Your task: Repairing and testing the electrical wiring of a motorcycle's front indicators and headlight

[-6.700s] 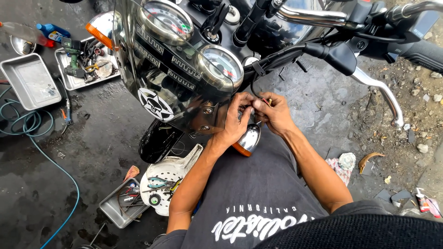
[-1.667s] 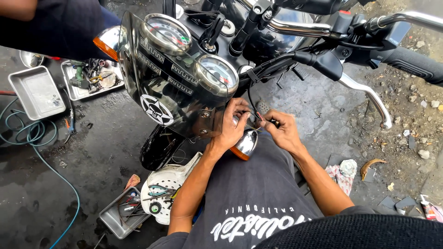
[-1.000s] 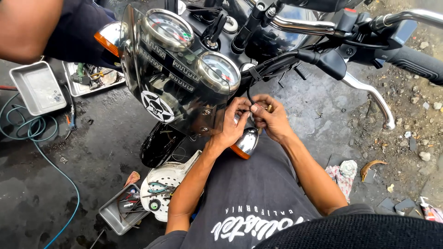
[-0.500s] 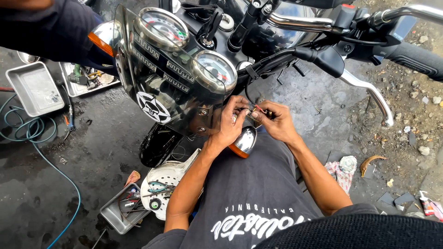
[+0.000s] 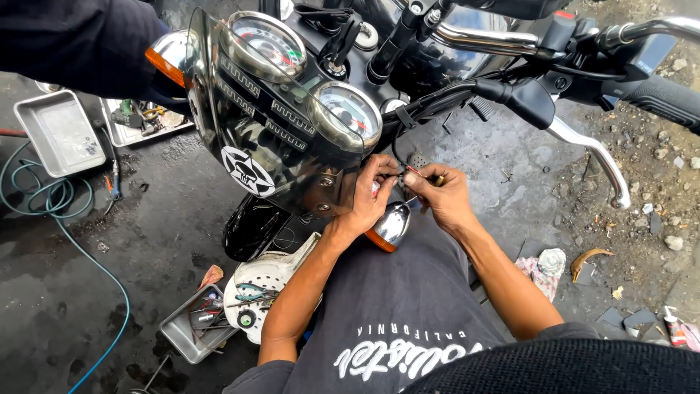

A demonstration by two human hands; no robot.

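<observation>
I am crouched at the front of a motorcycle, under its dark windscreen (image 5: pixel 270 138) and two round gauges (image 5: pixel 348 113). My left hand (image 5: pixel 368 197) and my right hand (image 5: pixel 437 197) meet just below the gauges, both pinching thin wires (image 5: pixel 403 171) that come down from the handlebar area. A chrome turn signal with an orange lens (image 5: pixel 389 225) hangs right under my left hand. My right hand's fingertips also hold a small yellowish connector end (image 5: pixel 438 179).
Another person's dark sleeve (image 5: pixel 80 44) reaches in at the top left near the other orange signal (image 5: pixel 164 64). Metal trays (image 5: pixel 58 131) with tools lie on the wet ground at left, beside a green hose (image 5: pixel 44 197). A white cover and parts tray (image 5: pixel 211 321) lie by my knee. The brake lever (image 5: pixel 590 157) juts out at right.
My hands have stayed at the wires, with small finger shifts. The other person's arm at top left has moved around near the left signal. The view has shifted slightly.
</observation>
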